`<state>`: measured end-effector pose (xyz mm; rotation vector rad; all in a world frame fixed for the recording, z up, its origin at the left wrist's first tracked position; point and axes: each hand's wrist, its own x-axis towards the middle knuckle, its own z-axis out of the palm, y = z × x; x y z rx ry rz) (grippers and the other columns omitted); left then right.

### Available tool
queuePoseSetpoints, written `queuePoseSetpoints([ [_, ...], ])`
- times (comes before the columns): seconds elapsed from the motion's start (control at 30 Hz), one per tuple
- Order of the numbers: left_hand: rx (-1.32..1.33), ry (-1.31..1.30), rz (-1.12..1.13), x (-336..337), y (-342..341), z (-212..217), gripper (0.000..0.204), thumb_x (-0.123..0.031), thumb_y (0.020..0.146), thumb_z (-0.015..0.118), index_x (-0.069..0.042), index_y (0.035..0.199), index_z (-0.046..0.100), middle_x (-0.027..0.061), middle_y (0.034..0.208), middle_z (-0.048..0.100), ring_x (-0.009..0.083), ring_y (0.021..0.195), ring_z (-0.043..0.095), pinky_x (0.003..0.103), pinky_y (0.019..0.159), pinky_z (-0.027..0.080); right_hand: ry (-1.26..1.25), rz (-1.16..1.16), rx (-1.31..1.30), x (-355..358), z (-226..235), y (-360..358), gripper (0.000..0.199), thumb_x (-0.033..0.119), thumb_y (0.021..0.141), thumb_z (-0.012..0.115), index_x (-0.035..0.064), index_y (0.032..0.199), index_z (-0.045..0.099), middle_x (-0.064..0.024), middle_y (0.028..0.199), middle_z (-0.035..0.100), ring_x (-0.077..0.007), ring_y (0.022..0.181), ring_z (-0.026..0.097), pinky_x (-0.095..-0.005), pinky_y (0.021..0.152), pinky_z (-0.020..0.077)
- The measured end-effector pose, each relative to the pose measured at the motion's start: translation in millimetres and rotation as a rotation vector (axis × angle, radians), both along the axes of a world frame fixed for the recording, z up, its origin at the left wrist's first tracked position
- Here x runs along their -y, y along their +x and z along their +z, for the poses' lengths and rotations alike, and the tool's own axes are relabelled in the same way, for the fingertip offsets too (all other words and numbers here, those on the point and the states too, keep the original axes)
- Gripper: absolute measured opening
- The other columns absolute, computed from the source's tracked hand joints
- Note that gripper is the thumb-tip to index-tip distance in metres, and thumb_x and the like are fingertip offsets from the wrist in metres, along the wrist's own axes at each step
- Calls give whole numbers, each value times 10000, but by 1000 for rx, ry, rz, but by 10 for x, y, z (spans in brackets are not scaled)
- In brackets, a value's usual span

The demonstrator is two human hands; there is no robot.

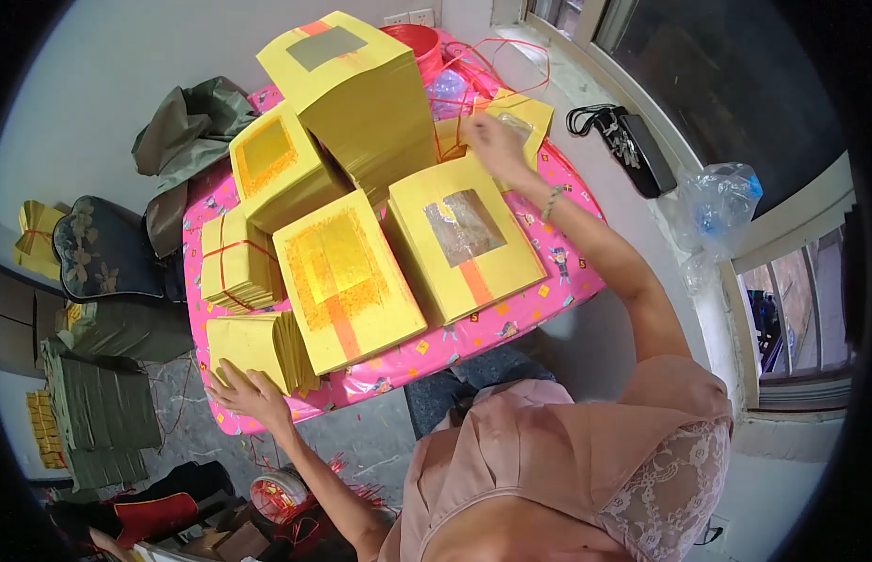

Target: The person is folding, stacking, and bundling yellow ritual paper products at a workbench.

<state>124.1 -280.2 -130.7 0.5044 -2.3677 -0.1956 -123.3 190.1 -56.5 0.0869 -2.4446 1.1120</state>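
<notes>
My left hand (249,393) rests with fingers spread against a loose yellow paper stack (249,342) at the table's near-left corner. Over the far right of the table, my right hand (500,150) has its fingers curled in beside red plastic string (440,140). Whatever those fingers hold is hidden. Behind that hand lie yellow papers (525,108) with a silvery patch. Nearer me stand a block of yellow paper with a silver square (459,229) and one with a golden square (342,272). A smaller bundle (235,262) is tied crosswise with red string.
The table wears a pink patterned cover (399,370). A tall yellow stack (361,103) and another block (277,159) stand farther back, near a red tub (417,47). On the right ledge are a black case (642,155) and a clear plastic bag (722,206). A cushioned chair (113,248) stands left.
</notes>
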Motion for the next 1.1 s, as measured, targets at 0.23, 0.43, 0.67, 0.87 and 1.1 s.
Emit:
queuePoseSetpoints([
  [0.23,99,-13,-39,180,45,-10,499,-245,956,383,-27,1405,390,195,1446,367,421,1339,280,531,1102,218,473,-482,300,-1520,-986,-399,257,248,901,501,23,969,604,-195,957,619,-348,931,611,-461,789,487],
  [0.43,120,16,-93,192,-21,6,499,-234,952,385,-10,1398,390,201,1441,370,414,1340,286,513,1108,218,-533,-229,397,-1735,-958,-1281,316,258,907,600,47,1132,531,-145,1053,597,-289,926,635,-374,740,525],
  [0.67,166,83,-76,139,49,116,501,-194,933,392,-9,1399,386,210,1434,369,411,1344,280,506,1117,202,-1269,-106,102,-1380,-560,-1740,260,226,943,553,51,1132,522,-88,916,590,-182,728,596,-309,614,523],
  [0.87,168,99,-89,-1,70,281,452,-134,894,432,-81,1341,476,225,1390,413,424,1315,302,520,1101,224,-782,-68,-522,-291,532,-1208,287,237,990,419,5,950,583,-45,785,569,-105,690,543,-245,611,455],
  [1.1,111,38,-92,32,-45,189,411,-139,894,448,-114,1294,541,249,1358,438,448,1283,344,524,1085,254,-233,791,-799,1394,1713,580,99,98,860,564,57,860,655,-98,884,623,-249,863,610,-348,756,503],
])
